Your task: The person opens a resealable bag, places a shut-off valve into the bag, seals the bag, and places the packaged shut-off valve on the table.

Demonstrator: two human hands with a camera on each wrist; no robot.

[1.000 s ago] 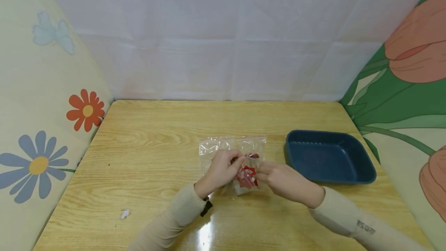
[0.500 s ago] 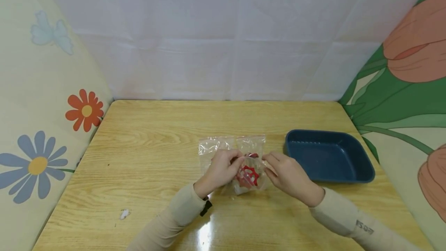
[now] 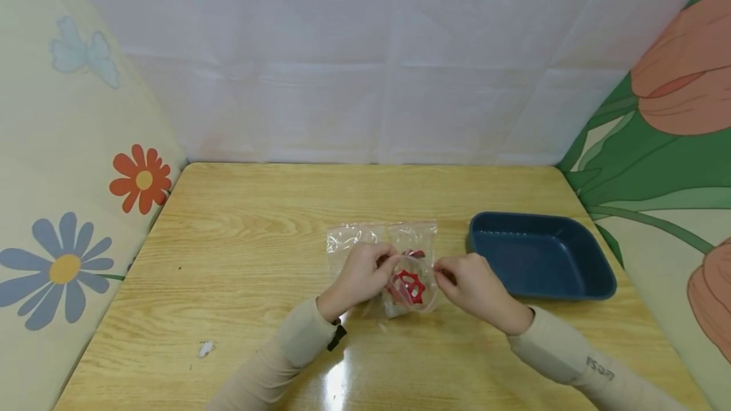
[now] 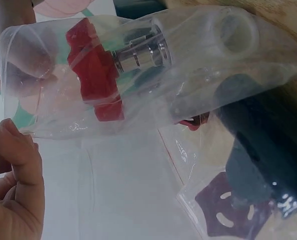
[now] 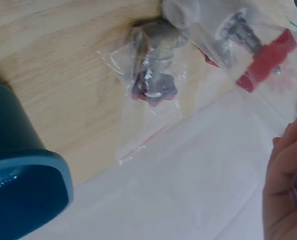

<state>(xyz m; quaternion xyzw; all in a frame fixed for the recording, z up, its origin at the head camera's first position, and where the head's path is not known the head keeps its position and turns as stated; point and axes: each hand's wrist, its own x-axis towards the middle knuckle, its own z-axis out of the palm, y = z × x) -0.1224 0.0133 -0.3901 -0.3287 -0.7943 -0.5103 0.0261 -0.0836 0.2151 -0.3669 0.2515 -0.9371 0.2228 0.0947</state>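
Between both hands stands a clear plastic bag [image 3: 429, 300], its mouth spread into a round opening. Inside sits a valve [image 4: 138, 52] with a red, lobed handwheel [image 3: 410, 287], a metal stem and a white body [image 5: 223, 17]. My left hand [image 3: 365, 273] pinches the left side of the bag's rim with thumb and fingers. On the opposite side, the rim is pinched by my right hand [image 3: 471, 281]. Behind it two more clear zip bags lie flat on the table; the right one [image 3: 414, 230] contains another valve with a dark red handwheel [image 5: 156, 90].
A dark blue plastic basin [image 3: 542, 262] stands on the wooden table [image 3: 257, 208] at the right. The left zip bag [image 3: 354, 233] holds a dark reddish handwheel [image 4: 233, 210]. A small white patch [image 3: 206, 349] marks the table at left. Fabric walls [image 3: 365, 81] enclose the back and sides.
My right hand has shifted up and slightly right along the bag's rim and now pinches it. The bag's mouth has spread wider and rounder, while my left hand has stayed in place.
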